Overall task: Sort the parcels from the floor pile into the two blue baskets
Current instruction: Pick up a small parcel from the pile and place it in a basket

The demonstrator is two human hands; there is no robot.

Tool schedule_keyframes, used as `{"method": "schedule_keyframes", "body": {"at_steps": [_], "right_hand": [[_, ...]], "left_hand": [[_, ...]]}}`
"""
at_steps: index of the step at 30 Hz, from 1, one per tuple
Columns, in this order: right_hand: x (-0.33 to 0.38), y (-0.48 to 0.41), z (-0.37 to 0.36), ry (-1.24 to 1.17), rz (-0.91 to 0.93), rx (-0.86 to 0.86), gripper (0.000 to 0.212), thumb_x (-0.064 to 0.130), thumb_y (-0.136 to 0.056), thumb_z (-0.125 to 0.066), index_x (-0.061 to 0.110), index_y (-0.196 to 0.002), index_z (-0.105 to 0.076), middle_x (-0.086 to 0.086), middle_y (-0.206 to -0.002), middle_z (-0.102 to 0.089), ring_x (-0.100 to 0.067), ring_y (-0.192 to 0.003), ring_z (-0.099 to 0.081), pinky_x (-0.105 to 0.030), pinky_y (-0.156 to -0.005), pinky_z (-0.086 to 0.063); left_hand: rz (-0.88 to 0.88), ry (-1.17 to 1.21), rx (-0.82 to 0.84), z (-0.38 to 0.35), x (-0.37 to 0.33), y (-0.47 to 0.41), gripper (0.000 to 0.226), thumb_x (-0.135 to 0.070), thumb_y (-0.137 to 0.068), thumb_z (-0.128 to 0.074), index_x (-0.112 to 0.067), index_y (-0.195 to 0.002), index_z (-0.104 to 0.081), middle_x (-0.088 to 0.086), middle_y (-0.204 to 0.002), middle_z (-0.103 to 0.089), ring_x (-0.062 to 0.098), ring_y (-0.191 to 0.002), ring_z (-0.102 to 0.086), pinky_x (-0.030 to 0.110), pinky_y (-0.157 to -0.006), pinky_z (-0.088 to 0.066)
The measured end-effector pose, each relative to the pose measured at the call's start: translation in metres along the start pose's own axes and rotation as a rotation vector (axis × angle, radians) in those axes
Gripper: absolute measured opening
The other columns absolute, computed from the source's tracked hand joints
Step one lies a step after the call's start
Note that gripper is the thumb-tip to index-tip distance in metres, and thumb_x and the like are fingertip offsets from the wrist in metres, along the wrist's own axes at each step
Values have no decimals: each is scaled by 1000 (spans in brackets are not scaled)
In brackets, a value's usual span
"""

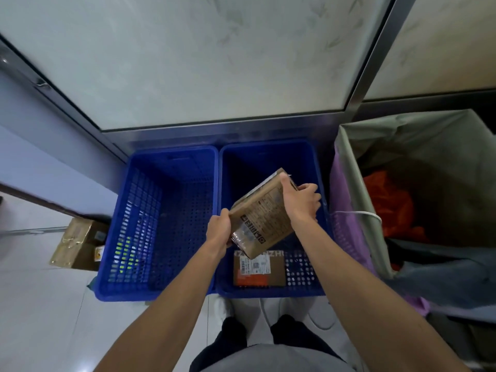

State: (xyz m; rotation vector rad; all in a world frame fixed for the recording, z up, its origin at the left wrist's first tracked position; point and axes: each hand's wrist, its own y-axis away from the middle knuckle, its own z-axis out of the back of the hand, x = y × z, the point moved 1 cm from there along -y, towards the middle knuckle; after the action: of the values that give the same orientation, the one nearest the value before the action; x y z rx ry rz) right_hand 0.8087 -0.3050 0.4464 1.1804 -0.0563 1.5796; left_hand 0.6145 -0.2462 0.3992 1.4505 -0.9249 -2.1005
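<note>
Two hands carry one brown cardboard parcel (261,213), tilted with its far corner raised, in the air over the right blue basket (268,154). The left hand (218,232) grips the near lower corner with curled fingers, and the right hand (302,200) clamps the far edge, thumb on top and fingers wrapped behind. Directly below, at the near end of that basket, a second labelled parcel (259,272) lies flat on the perforated floor. The left blue basket (134,210), set side by side against the right one, appears to hold nothing. The step in hand looks like placing this parcel in the right basket. Done well, that means levelling the box, lowering it toward the open far half rather than onto the parcel beneath, and letting go only when it is low, so it lands flat and leaves room. Further out, a small cardboard box (77,242) sits on the tiled floor just left of the left basket, and a grey fabric bin (418,135) with orange cloth inside stands to the right.
</note>
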Motion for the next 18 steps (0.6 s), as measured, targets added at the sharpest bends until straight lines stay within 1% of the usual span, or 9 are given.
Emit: {"method": "schedule_keyframes", "body": {"at_steps": [3,5,7,8,11,12,15,16,18], "right_hand": [[16,1,-6,104,16,23,109,88,-74,-48,10,-148,-34,-12,-152,-35,-34,-141,-31,-63,-109,-29],[22,10,-22,243,75,35,113,89,-75,-46,8,-151,-30,-13,-154,-35,-35,-141,-32,-62,-108,-28],[17,22,-50,343,97,97,107,84,-79,-47,7,-152,-29,-15,-153,-40,-37,-139,-37,-59,-109,-28],[9,24,-63,355,102,122,101,81,-82,-47,7,-149,-33,-16,-149,-44,-36,-136,-42,-56,-108,-30],[-29,15,-82,271,123,221,75,70,-91,-47,10,-136,-47,-11,-139,-51,-31,-123,-51,-47,-102,-43],[-41,6,-81,259,104,242,72,68,-92,-46,12,-137,-47,-10,-139,-49,-31,-123,-51,-46,-102,-44],[-72,-13,-69,324,16,310,78,67,-93,-45,12,-149,-38,-12,-146,-45,-33,-127,-49,-44,-105,-43],[-81,-21,-68,350,11,334,79,67,-94,-45,12,-150,-37,-12,-145,-47,-33,-126,-51,-42,-103,-44],[-88,-32,-68,428,23,382,75,66,-96,-43,13,-149,-39,-12,-140,-54,-31,-120,-56,-37,-96,-45]], "left_hand": [[-68,-122,24,-7,-2,3,28,-41,-85,-45,-16,-94,-56,6,-95,-64,22,-84,-61,40,-76,-52],[-128,-181,30,-19,-6,8,29,-46,-88,-49,-20,-98,-58,2,-101,-64,22,-93,-63,44,-86,-55],[-122,-124,50,-33,-14,13,37,-52,-89,-45,-21,-102,-61,5,-102,-69,25,-95,-66,50,-88,-57],[-93,-76,71,-38,-18,13,39,-51,-91,-43,-20,-104,-63,8,-102,-71,26,-95,-68,50,-87,-58],[-58,37,130,-39,-12,1,28,-38,-101,-43,-22,-116,-59,4,-112,-68,24,-101,-67,43,-85,-57],[-56,19,142,-36,-7,-6,26,-38,-101,-45,-23,-117,-58,2,-114,-65,23,-101,-65,41,-83,-55],[-13,-38,193,-24,20,-16,36,-41,-99,-48,-20,-126,-57,1,-116,-61,17,-100,-59,35,-79,-48],[-4,-54,218,-21,27,-19,36,-43,-100,-49,-20,-127,-56,-1,-119,-60,16,-104,-58,35,-82,-47],[21,-97,234,-16,36,-26,38,-46,-103,-46,-22,-132,-52,-2,-126,-55,19,-116,-54,37,-95,-46]]}}
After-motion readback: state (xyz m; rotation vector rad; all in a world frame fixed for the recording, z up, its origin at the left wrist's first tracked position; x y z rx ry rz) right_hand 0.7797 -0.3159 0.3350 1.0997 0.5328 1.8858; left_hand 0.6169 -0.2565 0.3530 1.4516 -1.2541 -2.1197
